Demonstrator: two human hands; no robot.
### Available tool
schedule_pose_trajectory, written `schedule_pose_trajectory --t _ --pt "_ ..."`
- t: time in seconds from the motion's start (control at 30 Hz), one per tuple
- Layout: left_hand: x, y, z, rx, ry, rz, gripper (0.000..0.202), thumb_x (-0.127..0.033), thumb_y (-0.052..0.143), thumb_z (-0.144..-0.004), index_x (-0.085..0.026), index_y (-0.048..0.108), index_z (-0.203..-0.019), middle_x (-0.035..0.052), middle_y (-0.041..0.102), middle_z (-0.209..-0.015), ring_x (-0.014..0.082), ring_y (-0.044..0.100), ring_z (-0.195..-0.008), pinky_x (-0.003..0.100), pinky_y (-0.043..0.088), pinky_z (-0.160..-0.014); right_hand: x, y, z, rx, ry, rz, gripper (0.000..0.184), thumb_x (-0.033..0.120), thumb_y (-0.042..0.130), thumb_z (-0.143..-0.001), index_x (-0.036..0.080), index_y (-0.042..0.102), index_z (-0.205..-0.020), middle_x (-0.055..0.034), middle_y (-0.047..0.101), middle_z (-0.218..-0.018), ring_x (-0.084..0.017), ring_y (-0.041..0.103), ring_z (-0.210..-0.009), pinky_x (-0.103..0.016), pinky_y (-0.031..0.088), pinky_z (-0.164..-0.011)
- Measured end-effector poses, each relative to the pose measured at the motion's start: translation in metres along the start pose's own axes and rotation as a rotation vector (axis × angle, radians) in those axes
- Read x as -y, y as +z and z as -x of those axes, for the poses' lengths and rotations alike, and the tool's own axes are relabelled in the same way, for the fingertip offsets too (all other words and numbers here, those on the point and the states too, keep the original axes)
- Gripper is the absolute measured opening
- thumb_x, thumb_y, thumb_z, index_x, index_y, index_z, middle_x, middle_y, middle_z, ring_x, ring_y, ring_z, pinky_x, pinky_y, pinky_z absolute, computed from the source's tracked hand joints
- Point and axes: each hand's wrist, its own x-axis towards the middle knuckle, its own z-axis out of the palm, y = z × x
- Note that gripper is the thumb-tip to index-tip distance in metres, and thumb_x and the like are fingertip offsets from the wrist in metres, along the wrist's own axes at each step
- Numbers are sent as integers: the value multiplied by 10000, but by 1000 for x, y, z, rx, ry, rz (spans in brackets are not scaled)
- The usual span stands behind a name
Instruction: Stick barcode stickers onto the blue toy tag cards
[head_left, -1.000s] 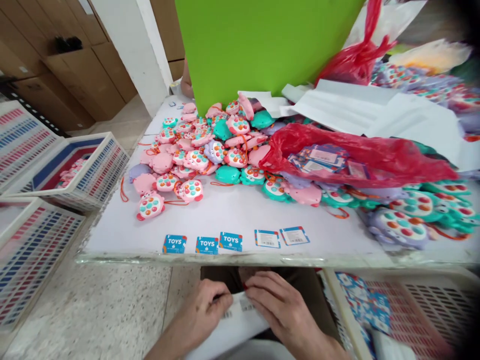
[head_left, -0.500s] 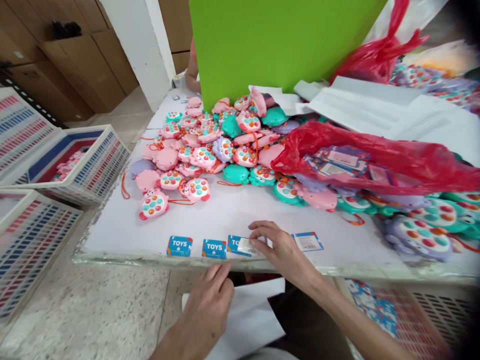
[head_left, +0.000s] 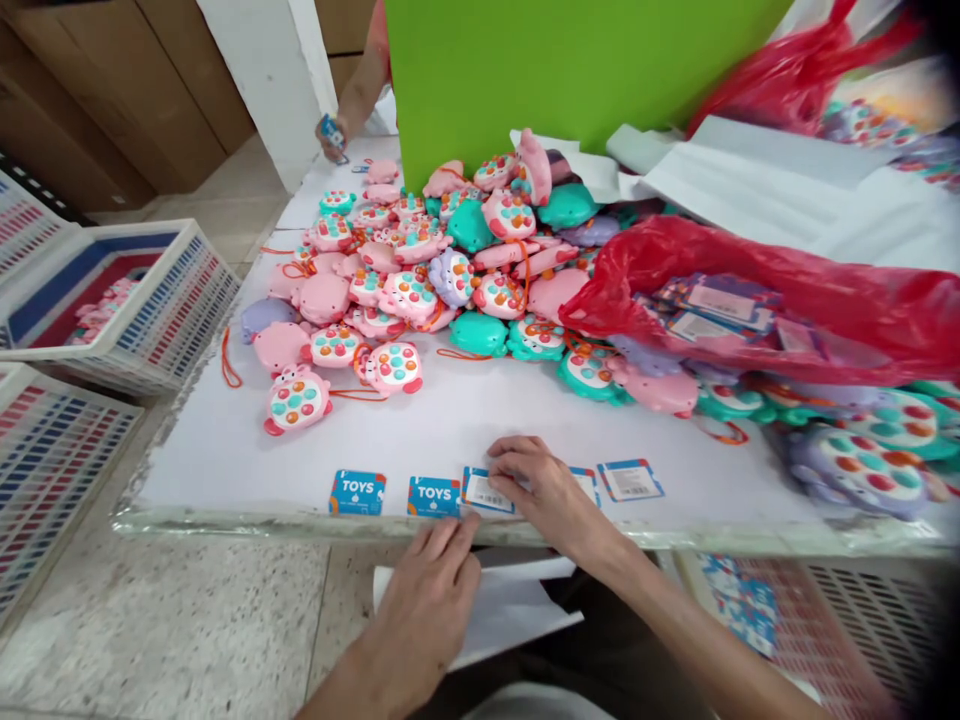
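My right hand [head_left: 551, 495] reaches over the front of the table, fingers bent and apart. Its fingertips touch a blue card with a white barcode label [head_left: 487, 490]. Left of that card lie two blue cards printed TOYS, one nearer [head_left: 433, 496] and one farther left [head_left: 358, 492]. Partly behind my right hand is another card [head_left: 586, 484], and a barcode-labelled card [head_left: 631, 480] lies to its right. My left hand [head_left: 431, 600] rests at the table edge below the cards, fingers stretched out, holding nothing visible. A white sheet [head_left: 517, 610] lies across my lap.
Pink, green and purple animal-shaped toys [head_left: 405, 295] with orange cords are heaped behind the cards. A red plastic bag [head_left: 847, 315] holds more cards. A green panel [head_left: 540, 80] rises behind. Plastic baskets [head_left: 150, 330] stand left. Another person's hand [head_left: 334, 140] holds a card.
The white label, earlier skewed across the card, now lies squarely on it under my right fingertips. My left hand has shifted slightly right. The other person's hand has come into view with a card.
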Motion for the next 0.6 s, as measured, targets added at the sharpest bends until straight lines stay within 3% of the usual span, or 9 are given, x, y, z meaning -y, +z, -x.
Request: schedule_pose_trajectory --t 0.6 --pt "-1 1 -4 27 20 -18 200 14 436 -723 -118 561 -807 131 508 -1241 261 467 -1071 371 402 -896 -3 3 0 -11 -32 10 162 50 563 -758 185 619 -688 -47 583 -916 -205 485 -924 -356 433 -804"
